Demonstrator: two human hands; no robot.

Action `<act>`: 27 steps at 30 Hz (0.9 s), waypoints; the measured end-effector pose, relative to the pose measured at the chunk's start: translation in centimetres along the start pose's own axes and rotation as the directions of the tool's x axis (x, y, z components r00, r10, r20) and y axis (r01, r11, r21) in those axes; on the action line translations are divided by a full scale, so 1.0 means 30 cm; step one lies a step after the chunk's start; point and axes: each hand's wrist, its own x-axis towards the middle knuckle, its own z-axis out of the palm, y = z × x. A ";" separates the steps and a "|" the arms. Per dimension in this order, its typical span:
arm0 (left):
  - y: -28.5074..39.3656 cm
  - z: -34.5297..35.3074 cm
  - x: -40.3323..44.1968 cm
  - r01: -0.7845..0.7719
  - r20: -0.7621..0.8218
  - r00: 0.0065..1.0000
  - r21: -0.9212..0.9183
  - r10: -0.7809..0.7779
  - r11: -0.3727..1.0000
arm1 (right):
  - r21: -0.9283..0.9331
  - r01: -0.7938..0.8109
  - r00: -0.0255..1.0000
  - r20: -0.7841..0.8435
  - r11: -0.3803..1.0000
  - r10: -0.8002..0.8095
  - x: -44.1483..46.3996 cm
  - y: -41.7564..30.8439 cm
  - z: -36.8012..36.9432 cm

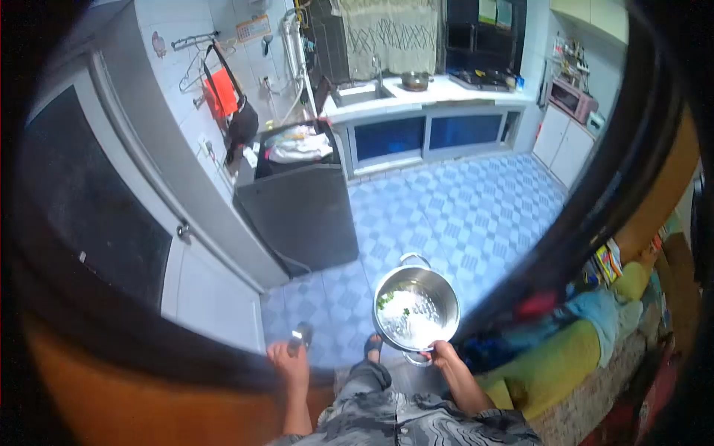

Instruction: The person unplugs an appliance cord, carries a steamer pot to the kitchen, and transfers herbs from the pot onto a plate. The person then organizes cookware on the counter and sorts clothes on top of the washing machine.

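Observation:
My right hand [440, 355] is closed on the near rim and handle side of a two-handled stainless steel pot [451, 293]. The pot is tilted towards me, so its inside shows: a shiny dotted bottom, something whitish and a few green leafy bits [385, 300]. Out to the left, my left hand [288, 362] is closed around a small shiny greyish object [300, 337], too blurred for me to name. The two hands are well apart, both at about waist height over the doorway.
Blue tiled floor [446, 201] runs ahead. A dark washing machine [301, 219] with cloths on top stands left, beside a white door [212, 293]. At the back, a white counter [439, 95] carries a sink [361, 94], a pan [415, 80] and a stove [483, 79]. A dark door frame curves along the right.

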 end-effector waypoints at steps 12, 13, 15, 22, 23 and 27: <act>0.294 0.829 0.790 -0.176 0.174 0.955 -0.312 0.238 0.934 | 0.469 0.280 0.908 -0.413 0.838 -0.072 0.527 -0.666 0.065; 0.357 0.895 0.863 -0.221 0.162 0.942 -0.364 0.295 0.905 | 0.475 0.363 0.869 -0.483 0.802 -0.107 0.523 -0.725 0.076; 0.442 1.051 0.970 -0.276 0.109 0.933 -0.392 0.342 0.878 | 0.425 0.413 0.849 -0.500 0.805 -0.171 0.593 -0.820 0.017; 0.653 1.634 1.172 -0.207 0.119 0.958 -0.342 0.261 0.917 | 0.362 0.448 0.837 -0.491 0.817 -0.241 0.961 -1.224 -0.127; 0.726 1.654 1.202 -0.145 0.178 0.962 -0.303 0.205 0.942 | 0.361 0.434 0.842 -0.488 0.825 -0.230 0.996 -1.302 -0.118; 1.034 1.819 1.396 0.094 0.287 0.958 -0.278 -0.011 0.956 | 0.361 0.393 0.866 -0.455 0.846 -0.208 1.168 -1.622 -0.047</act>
